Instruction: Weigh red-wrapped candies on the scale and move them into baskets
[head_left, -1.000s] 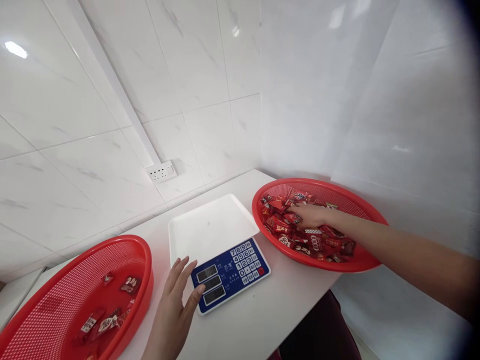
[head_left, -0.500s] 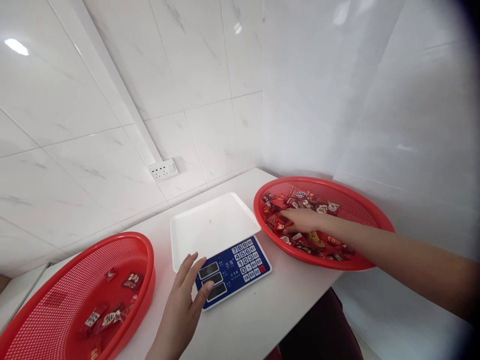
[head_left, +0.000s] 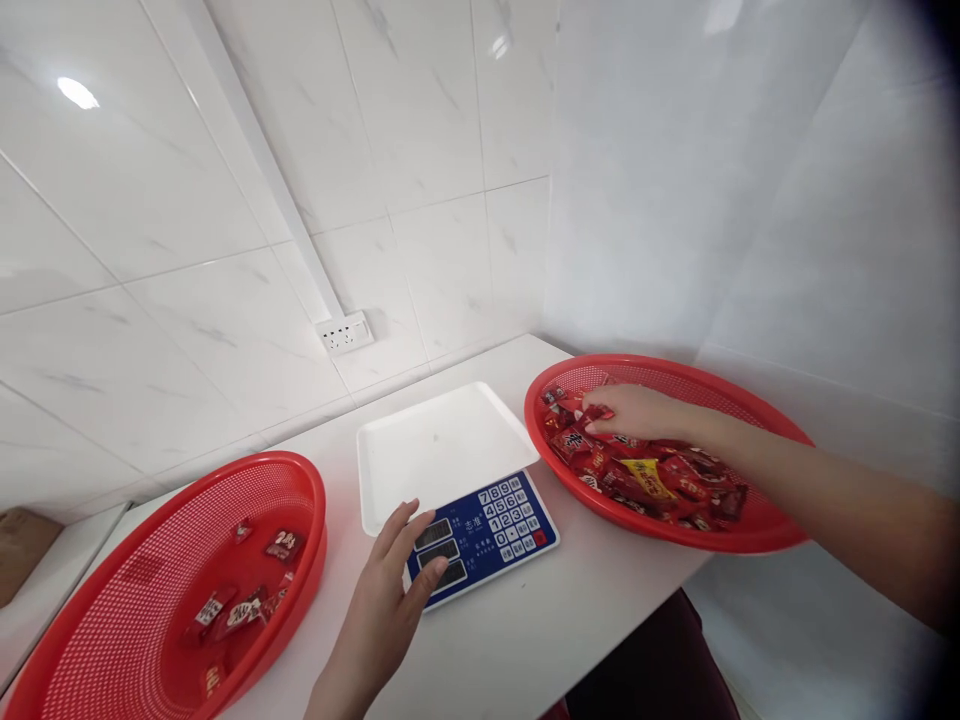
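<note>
While few sweets (head_left: 240, 600) lie in the near left basket (head_left: 300, 480), a full heap of sweets (head_left: 645, 475) fills the far right basket (head_left: 750, 400), and the white scale tray (head_left: 442, 445) between them sits bare: sorting looks barely begun, most of the heap left. Right hand (head_left: 637, 410) down among the red wrappers, fingers curled together on the pile; cannot tell whether one is pinched. Left hand (head_left: 390, 590) spread open, fingertips resting on the near left corner of the blue scale panel (head_left: 495, 525).

Against a second ago: right hand drawn toward the basket's far side, left hand slid closer onto the panel, view swung slightly left.
</note>
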